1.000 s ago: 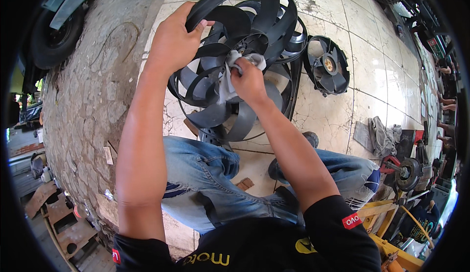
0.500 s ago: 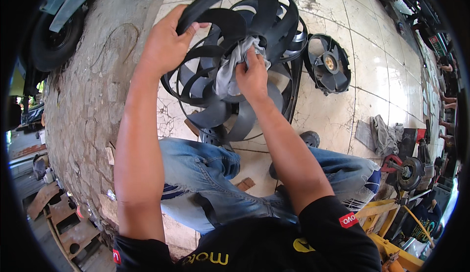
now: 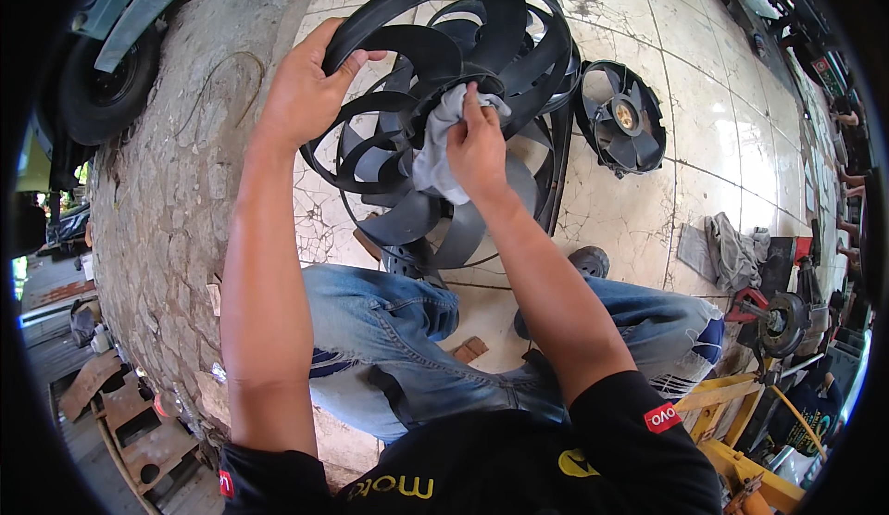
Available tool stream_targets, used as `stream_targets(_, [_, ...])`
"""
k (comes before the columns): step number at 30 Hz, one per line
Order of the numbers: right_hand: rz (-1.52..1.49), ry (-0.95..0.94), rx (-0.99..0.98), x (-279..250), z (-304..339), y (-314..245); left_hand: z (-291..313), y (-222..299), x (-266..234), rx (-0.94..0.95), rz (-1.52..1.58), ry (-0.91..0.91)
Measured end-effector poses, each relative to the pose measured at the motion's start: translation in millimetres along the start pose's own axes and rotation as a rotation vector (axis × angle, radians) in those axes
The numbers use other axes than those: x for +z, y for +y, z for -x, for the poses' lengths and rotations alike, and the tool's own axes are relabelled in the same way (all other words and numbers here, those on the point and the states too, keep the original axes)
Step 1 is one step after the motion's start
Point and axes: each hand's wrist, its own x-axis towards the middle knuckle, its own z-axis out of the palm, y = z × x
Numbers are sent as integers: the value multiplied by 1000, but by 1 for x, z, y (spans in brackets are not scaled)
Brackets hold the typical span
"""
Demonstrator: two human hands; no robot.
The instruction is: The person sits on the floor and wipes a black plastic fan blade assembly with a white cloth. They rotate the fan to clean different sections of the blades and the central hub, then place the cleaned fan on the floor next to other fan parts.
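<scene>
A large black ringed fan blade [image 3: 505, 29] is held up at a tilt between my arms. My left hand [image 3: 310, 84] grips its outer ring at the left, thumb on the inner side. In my right hand [image 3: 477, 144] is a light grey cloth [image 3: 433, 158], bunched and pressed against the fan's hub with the fingertips. Part of the hub is hidden behind the cloth and fingers. Behind and below the held fan, another dark fan with wide blades [image 3: 407, 217] shows through the gaps, close to my shoes.
A smaller black fan in a round shroud [image 3: 625, 119] lies to the right on the cracked tiles [image 3: 713, 135]. Further right are a grey rag [image 3: 736, 251] and a yellow metal frame [image 3: 732, 432]. A wheel [image 3: 111, 80] stands far left beside rough concrete.
My right hand has shifted slightly on the hub, and the cloth now bunches differently, baring more of the hub's left side. My left hand keeps its hold on the ring.
</scene>
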Motion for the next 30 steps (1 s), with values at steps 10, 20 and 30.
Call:
stream_targets(10, [-963, 270, 474, 1, -23, -2, 6, 7, -7, -123, -57, 42])
stream_targets(20, [-46, -75, -110, 19, 9, 10, 2, 9, 1, -83, 0, 106])
stream_targets(30, [-228, 193, -62, 17, -2, -26, -2, 15, 7, -67, -43, 78])
